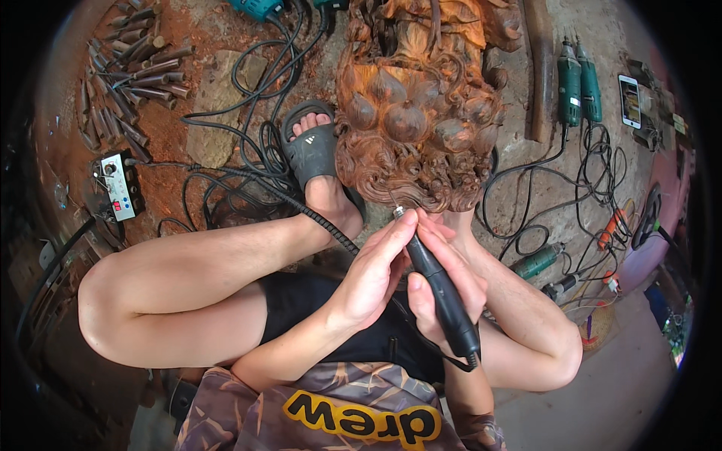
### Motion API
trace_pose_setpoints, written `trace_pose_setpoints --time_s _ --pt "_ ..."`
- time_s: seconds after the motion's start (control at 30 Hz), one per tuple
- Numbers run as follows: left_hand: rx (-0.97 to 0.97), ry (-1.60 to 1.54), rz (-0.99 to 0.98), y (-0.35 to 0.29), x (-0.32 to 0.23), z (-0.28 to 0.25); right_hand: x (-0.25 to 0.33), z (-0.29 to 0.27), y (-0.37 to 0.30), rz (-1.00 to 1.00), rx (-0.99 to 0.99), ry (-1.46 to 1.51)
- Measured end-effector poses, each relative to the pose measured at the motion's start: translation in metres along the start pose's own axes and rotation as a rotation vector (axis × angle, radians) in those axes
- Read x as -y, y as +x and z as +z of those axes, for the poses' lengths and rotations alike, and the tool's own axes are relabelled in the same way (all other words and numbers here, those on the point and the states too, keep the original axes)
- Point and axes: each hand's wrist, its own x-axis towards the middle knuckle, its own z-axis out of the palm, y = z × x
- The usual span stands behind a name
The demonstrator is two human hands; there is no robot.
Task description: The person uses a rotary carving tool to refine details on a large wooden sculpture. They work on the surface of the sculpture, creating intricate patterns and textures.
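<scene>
The wood carving (406,124) stands at about twelve o'clock, and its top is cut off by the upper edge, so its full form is not possible to know. At its lower border, near the centre, the thin bit of the black handpiece (444,304) is hard to make out; I cannot tell if it touches the wood. The right hand (453,274) is closed around the handpiece, the thumb on one side and the fingers on the other. The left hand (368,278) is half curled, with a fingertip against the front end of the tool — its other fingers are mostly hidden, and I cannot tell how firmly it grips.

The carving is reddish brown, with smooth round bulbs and deep, curling ridges below them. The handpiece is a slim cylinder with a metal collar. Toward ten o'clock, many chisels (139,75) with rod-like handles lie in a heap on dusty ground; below them is a pale control box (118,186). At two o'clock lie two green power tools (569,84) with tangled black cables (586,167) — beside them a white-edged phone (630,101).
</scene>
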Motion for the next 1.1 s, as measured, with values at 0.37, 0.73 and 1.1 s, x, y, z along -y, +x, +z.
trace_pose_setpoints --time_s 0.37,0.73,1.1 --pt "0.017 0.035 0.104 -0.008 -0.002 -0.028 0.009 0.027 -0.017 -0.167 -0.178 -0.052" --pt "-0.132 0.654 0.546 0.001 0.003 -0.024 0.036 -0.007 -0.039 -0.107 -0.489 0.096" --pt "-0.407 1.328 0.794 0.031 -0.013 -0.02 0.043 -0.017 -0.049 -0.118 -0.579 0.286"
